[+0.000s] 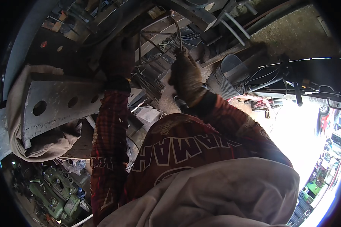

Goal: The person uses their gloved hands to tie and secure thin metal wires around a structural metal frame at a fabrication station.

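My right hand [187,77], in a worn work glove, is wrapped around a tool that looks like a welding torch; a thin curved neck [179,32] rises from the fist. The tool's dark lower end [180,102] shows under the palm. The neck reaches up to a thin metal rod frame [153,32] beside a steel beam. My left hand [118,58], in a dark glove, lies in deep shadow left of that frame; its fingers cannot be made out. By my left wrist is a grey steel piece with round holes [64,102].
A beige cloth [51,142] is draped around the holed steel. Bundled metal rods [148,86] lie below the frame. A mesh basket [227,77] and loose cables [267,72] stand to the right. A green machine [57,191] sits at lower left; bright daylight enters at right.
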Motion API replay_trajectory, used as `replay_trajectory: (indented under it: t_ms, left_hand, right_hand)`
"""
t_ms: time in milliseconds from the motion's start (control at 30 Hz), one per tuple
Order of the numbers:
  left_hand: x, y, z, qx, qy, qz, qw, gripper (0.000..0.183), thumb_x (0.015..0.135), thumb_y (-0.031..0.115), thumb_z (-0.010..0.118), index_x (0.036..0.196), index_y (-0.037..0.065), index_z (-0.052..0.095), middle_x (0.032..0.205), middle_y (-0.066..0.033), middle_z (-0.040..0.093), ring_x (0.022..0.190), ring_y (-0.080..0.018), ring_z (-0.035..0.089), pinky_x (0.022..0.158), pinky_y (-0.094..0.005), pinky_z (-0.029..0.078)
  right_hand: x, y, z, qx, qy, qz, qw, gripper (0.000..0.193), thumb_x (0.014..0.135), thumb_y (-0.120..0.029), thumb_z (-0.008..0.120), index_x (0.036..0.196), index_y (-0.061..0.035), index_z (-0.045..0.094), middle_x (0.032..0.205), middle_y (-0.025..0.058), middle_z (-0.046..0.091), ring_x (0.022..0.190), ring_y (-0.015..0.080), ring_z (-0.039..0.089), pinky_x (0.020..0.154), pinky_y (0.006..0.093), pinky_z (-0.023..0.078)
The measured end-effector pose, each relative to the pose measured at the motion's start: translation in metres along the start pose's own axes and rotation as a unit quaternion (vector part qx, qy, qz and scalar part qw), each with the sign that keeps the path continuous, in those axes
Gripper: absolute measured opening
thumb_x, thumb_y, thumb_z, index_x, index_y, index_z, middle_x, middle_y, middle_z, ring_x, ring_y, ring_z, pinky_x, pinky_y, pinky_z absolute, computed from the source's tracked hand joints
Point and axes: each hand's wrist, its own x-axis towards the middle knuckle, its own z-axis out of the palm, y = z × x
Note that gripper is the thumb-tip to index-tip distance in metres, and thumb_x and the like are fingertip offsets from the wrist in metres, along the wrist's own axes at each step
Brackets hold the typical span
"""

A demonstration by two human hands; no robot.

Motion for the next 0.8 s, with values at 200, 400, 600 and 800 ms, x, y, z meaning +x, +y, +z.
replay_trajectory:
  t_ms: [200,400,600,800]
  left_hand:
    - [0.007,-0.005,0.003,-0.023,-0.025,0.003,0.999,0.046,0.099,0.049,0.051,0.116,0.012,0.07,0.112,-0.0179,0.069,0.106,-0.0387,0.064,0.09,-0.0459,0.05]
    - [0.004,-0.002,0.002,-0.032,0.008,0.012,0.999,0.046,0.099,0.05,0.052,0.115,0.011,0.071,0.111,-0.0171,0.07,0.106,-0.0383,0.065,0.089,-0.0472,0.05]
    - [0.004,0.013,-0.006,-0.031,-0.075,-0.015,0.997,0.045,0.098,0.047,0.055,0.118,0.009,0.07,0.114,-0.0187,0.069,0.107,-0.0377,0.064,0.091,-0.0464,0.049]
    - [0.003,-0.002,0.005,-0.024,0.004,0.05,0.998,0.037,0.094,0.042,0.058,0.111,0.012,0.072,0.104,-0.0153,0.072,0.097,-0.0355,0.068,0.086,-0.0449,0.052]
  right_hand:
    - [0.009,-0.052,-0.029,-0.291,-0.059,-0.113,0.948,0.033,0.104,-0.027,0.053,0.126,-0.0032,0.057,0.071,-0.0011,0.052,0.05,0.0115,0.05,0.049,0.0281,0.046]
    - [0.015,-0.077,-0.034,-0.245,-0.062,0.007,0.968,0.037,0.104,-0.036,0.052,0.119,-0.0026,0.06,0.075,-0.0001,0.053,0.05,0.012,0.048,0.051,0.0275,0.046]
    - [0.021,-0.024,0.01,0.134,0.076,-0.001,0.988,0.03,0.102,-0.039,0.055,0.116,-0.0123,0.057,0.087,0.0022,0.054,0.073,0.0136,0.056,0.065,0.0312,0.052]
    - [0.021,-0.024,0.049,0.222,0.102,0.027,0.969,0.033,0.102,-0.041,0.056,0.117,-0.0119,0.054,0.09,0.0025,0.056,0.078,0.0159,0.059,0.069,0.0326,0.052]
